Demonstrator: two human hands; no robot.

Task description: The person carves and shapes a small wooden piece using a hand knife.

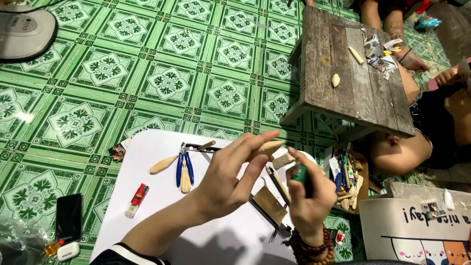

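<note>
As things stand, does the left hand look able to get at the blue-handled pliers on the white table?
Probably yes, once freed: the left hand is holding a pale wooden piece above the white table. The blue-handled pliers lie just to its left with nothing over them; only a wooden piece lies between the handles.

The pale tan wooden piece (pixel 265 147) in my left hand (pixel 230 179) and the green-handled tool (pixel 300 175) in my right hand (pixel 309 196) lie over the plain white tabletop (pixel 157 216). Near its left edge are blue-handled pliers (pixel 185 164) and a red-and-clear lighter (pixel 137 200). The floor (pixel 122 73) bears green tiles with white floral medallions; the low bench (pixel 353 73) is weathered grey-brown.
</note>
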